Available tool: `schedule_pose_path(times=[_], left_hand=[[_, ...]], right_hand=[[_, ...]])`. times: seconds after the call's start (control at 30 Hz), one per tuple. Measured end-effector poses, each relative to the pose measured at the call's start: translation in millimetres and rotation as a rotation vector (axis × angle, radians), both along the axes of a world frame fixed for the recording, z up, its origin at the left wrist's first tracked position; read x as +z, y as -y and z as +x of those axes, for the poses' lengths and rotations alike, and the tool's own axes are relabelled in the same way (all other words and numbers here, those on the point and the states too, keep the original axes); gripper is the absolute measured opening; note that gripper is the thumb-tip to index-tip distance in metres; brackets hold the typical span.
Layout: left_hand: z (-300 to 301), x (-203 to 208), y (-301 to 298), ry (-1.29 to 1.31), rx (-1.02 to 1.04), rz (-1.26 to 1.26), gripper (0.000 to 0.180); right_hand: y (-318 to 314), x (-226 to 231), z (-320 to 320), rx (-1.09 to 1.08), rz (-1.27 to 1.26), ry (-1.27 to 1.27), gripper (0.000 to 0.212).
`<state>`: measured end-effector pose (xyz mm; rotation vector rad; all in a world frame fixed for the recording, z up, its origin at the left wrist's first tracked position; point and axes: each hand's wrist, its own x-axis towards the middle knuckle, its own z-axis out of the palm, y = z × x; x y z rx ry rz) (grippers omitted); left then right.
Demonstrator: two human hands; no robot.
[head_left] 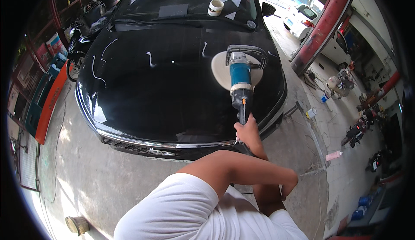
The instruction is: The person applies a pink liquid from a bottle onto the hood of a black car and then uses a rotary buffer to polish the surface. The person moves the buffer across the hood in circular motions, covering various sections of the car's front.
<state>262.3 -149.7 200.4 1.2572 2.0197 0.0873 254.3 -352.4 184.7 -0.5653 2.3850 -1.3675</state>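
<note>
A blue and black polisher [241, 78] with a large cream pad [221, 71] rests on the right side of a black car hood [168, 97]. My right hand [248, 132] is closed round its rear handle, near the hood's front edge. The black loop handle [255, 52] at the polisher's far end has no hand on it. My left arm crosses in front of my body, and my left hand [290, 184] is bent down beside my right arm, its fingers mostly hidden. Several thin whitish streaks [149, 59] of paste lie across the hood.
A white tub [215, 7], some paper [228, 0] and a dark flat sheet [173, 11] lie at the windshield. An orange bumper [52, 104] stands at left. Right are a red post [324, 28], an air compressor [339, 85], a pink bottle [333, 155] and a can [311, 113].
</note>
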Motion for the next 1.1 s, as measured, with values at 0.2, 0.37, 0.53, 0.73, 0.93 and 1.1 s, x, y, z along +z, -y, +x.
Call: schedule_pose_path(times=[0.2,0.37,0.53,0.73,0.93,1.1], left_hand=[[16.5,149.7,-0.2,0.281,0.289,0.662,0.060],[77.2,205.3,-12.1,-0.079,-0.279,1.012,0.050],[114.6,200.8,85.3,-0.353,-0.471,1.335,0.041],[73.2,123.5,385.9,-0.390,0.739,1.895,0.023],[36.4,3.7,662.9,-0.575,2.105,1.488,0.073],[44.9,3.5,797.6,-0.214,2.191,1.651,0.115]], right_hand=[[-27.9,29.2,-73.8,-0.098,-0.050,0.077,0.048],[-10.9,34.8,-124.6,-0.148,-0.146,0.121,0.029],[71.8,38.1,-121.2,-0.081,-0.161,0.124,0.028],[171.4,29.6,-124.9,-0.126,-0.083,0.066,0.027],[339.0,46.4,-16.9,0.038,-0.131,0.173,0.037],[442.8,52.6,50.7,0.131,-0.118,0.167,0.031]])
